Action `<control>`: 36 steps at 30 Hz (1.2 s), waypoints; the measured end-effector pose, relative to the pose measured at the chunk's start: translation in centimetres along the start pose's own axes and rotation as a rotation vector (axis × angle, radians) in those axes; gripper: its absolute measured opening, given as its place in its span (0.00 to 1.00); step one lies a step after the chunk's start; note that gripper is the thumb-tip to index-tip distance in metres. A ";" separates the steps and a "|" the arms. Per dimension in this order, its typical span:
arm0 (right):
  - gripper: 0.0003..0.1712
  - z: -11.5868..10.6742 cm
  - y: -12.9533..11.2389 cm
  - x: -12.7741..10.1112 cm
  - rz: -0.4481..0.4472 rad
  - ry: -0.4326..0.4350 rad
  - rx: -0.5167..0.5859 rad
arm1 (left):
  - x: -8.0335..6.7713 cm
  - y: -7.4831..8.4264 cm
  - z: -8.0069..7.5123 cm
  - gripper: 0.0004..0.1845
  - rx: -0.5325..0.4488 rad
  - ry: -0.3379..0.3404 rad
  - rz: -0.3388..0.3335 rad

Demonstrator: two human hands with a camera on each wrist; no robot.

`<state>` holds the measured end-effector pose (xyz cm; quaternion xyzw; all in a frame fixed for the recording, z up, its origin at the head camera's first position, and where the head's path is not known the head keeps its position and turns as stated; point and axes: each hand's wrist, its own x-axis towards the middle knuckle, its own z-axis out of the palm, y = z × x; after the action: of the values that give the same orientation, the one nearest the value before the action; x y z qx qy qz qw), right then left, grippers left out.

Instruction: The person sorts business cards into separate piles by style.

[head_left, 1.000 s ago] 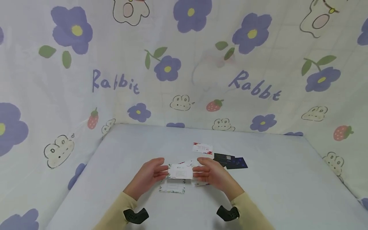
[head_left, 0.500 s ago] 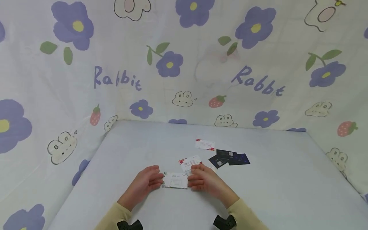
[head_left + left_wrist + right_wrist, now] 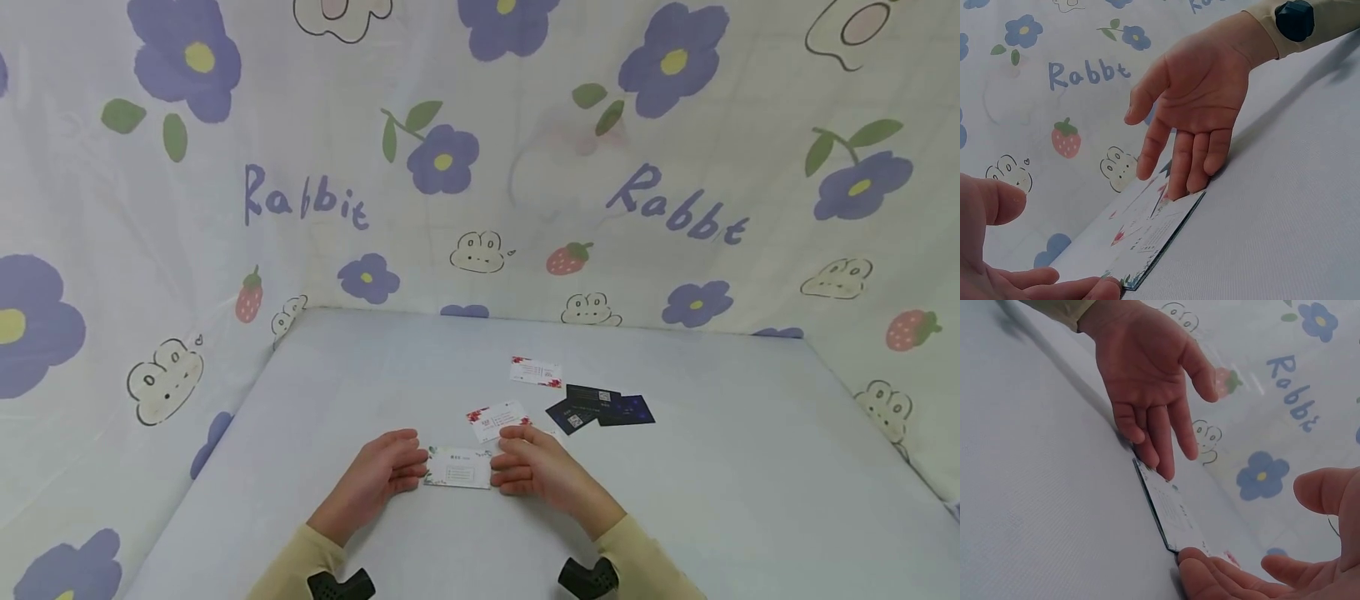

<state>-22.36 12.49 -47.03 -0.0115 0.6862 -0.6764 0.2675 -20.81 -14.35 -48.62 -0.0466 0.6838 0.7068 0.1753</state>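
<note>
A small neat stack of white business cards [image 3: 458, 469] with a leafy floral border lies flat on the table, long side toward me. My left hand [image 3: 377, 477] stands on its side at the stack's left end, fingers relaxed and fingertips right at the short edge. At the opposite end my right hand [image 3: 546, 472] mirrors it, its fingertips at the right edge. Both thumbs stay off the cards, as the left wrist view shows of the right hand [image 3: 1200, 106]. The stack's layered dark edge [image 3: 1152, 503] shows in the right wrist view.
Just behind the stack lies a white card with red flowers [image 3: 495, 420], and a similar red-flowered card [image 3: 536, 372] lies farther back. Several dark cards [image 3: 627, 410] overlap at the right. A patterned curtain [image 3: 420, 242] encloses the white table [image 3: 720, 467].
One second ago both hands held a white card above another one. They have lowered it toward me, and the cards now lie squared together. In the last half second the hands barely moved.
</note>
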 end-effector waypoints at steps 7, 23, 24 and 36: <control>0.32 -0.6 0.1 -0.1 0.000 0.017 -0.009 | 0.1 0.1 0.5 0.30 -0.018 -0.001 -0.002; 0.34 -4.4 -3.3 -2.5 -0.105 0.065 0.040 | 0.9 3.3 1.9 0.30 0.020 0.038 0.102; 0.34 -4.8 -3.7 -2.8 -0.121 0.074 0.044 | 1.0 3.8 2.1 0.30 0.016 0.028 0.112; 0.38 -9.8 -5.9 -5.5 -0.242 0.235 0.047 | 2.4 7.1 5.7 0.28 -0.122 -0.017 0.196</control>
<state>-23.45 23.06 -40.13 -0.0089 0.6904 -0.7161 0.1022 -24.32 -8.28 -42.25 0.0157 0.6391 0.7613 0.1081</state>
